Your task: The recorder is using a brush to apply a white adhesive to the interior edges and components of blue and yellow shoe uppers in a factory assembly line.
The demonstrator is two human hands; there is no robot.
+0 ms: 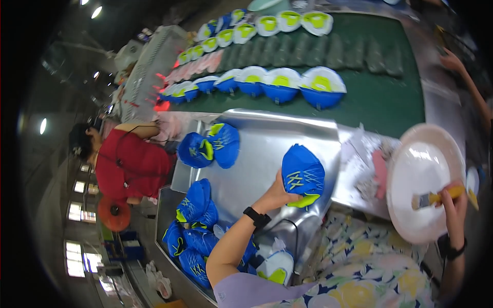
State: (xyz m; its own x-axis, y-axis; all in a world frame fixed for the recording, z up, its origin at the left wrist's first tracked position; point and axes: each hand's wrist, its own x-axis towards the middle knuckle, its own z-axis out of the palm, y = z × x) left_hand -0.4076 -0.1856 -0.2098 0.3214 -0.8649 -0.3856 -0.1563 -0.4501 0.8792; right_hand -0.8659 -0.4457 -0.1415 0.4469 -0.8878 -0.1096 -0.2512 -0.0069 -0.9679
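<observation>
Nearest: R hand (455, 206) at basin's R edge, fingers pinching yellow handle of flat brush (430, 199); bristles point L over basin (415, 167). Can't tell if bristles touch its wall.

L hand (276, 197) over metal tray (257, 161), nr its R edge, gripping blue upper (304, 167) by its L/near side: thumb on top, other fingers mostly hidden. Lime collar toward tray's near edge, toe toward far edge.

Technique (my judgement): looks like brush work on uppers. Wipe excess off on basin rim; short, even strokes; thumb clear of area to be coated; steady upper, don't crush it; no drips on lime collar.

Nr L: heap of blue uppers (195, 241) in bin off tray's near-L corner. 2 more uppers (225, 146) at tray's far-L corner. Pink cloth (379, 173) just L of basin.

Farther: green belt (380, 105), white/blue uppers (322, 90) in row along near edge, dark pieces (335, 54) mid, white/lime pieces (317, 23) twd far edge. Co-worker in red (131, 164) beyond tray's L edge.
</observation>
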